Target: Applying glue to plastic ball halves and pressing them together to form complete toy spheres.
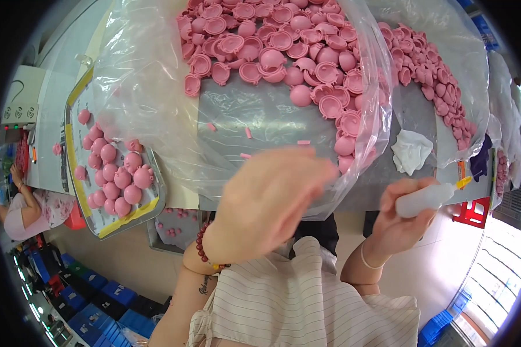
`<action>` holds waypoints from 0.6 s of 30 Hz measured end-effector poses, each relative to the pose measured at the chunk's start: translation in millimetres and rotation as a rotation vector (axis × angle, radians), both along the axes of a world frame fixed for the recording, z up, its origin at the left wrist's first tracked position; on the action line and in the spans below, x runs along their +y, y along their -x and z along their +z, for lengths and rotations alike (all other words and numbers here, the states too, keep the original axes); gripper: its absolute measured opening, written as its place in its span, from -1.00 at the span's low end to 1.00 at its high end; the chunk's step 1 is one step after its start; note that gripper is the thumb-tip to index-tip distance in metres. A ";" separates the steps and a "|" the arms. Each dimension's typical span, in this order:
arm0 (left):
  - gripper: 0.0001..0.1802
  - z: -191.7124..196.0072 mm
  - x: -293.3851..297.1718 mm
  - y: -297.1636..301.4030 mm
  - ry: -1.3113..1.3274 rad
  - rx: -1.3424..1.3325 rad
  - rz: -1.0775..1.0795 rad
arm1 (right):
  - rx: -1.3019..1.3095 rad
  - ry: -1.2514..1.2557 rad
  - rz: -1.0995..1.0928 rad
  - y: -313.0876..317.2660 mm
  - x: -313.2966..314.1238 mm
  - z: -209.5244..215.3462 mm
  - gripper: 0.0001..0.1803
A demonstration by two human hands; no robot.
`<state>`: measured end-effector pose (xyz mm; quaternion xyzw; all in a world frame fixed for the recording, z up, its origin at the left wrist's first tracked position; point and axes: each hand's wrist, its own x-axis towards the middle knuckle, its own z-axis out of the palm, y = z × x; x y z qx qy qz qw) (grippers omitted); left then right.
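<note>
My right hand (396,222) is wrapped round a small translucent white squeeze bottle (425,199) with a yellow nozzle, tilted up to the right. At the middle, slightly blurred, my left hand (272,196) is raised over the front edge of the grey work surface (255,107). Its fingers are pressed together and turned to the right; whatever they hold is hidden behind the hand. Just beyond it lie several short pink pegs (248,133). A big heap of pink hollow half-shells (281,40) covers the far side, inside clear plastic.
To the left, a yellow-taped tray (127,222) holds several closed pink balls (122,177). A crumpled white cloth (411,151) lies on the right, below a second bag of pink pieces (431,75). Clear plastic sheeting (139,75) spreads over the table. Another person (32,214) sits far left.
</note>
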<state>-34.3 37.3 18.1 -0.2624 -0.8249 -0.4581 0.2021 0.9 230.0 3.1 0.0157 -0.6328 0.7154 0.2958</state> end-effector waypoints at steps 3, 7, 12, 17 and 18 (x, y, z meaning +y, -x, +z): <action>-0.58 -2.4 7.6 -16.6 -0.248 -0.223 -0.329 | -0.236 0.098 0.224 -7.9 -30.7 20.8 -0.47; -0.56 -10.9 6.4 -24.3 -0.412 -0.321 -0.380 | -0.314 0.142 0.341 -11.2 -37.3 20.4 -0.44; -0.41 -11.0 -5.8 -24.8 -0.419 -0.561 -0.415 | -0.233 0.024 0.368 -14.7 -45.8 16.1 -0.51; -0.41 -16.4 -7.1 -32.5 -0.502 -0.557 -0.438 | -0.203 -0.005 0.351 -15.8 -48.6 13.9 -0.49; -0.43 -19.4 -5.8 -34.5 -0.648 -0.612 -0.432 | -0.203 0.025 0.306 -16.0 -49.6 14.2 -0.49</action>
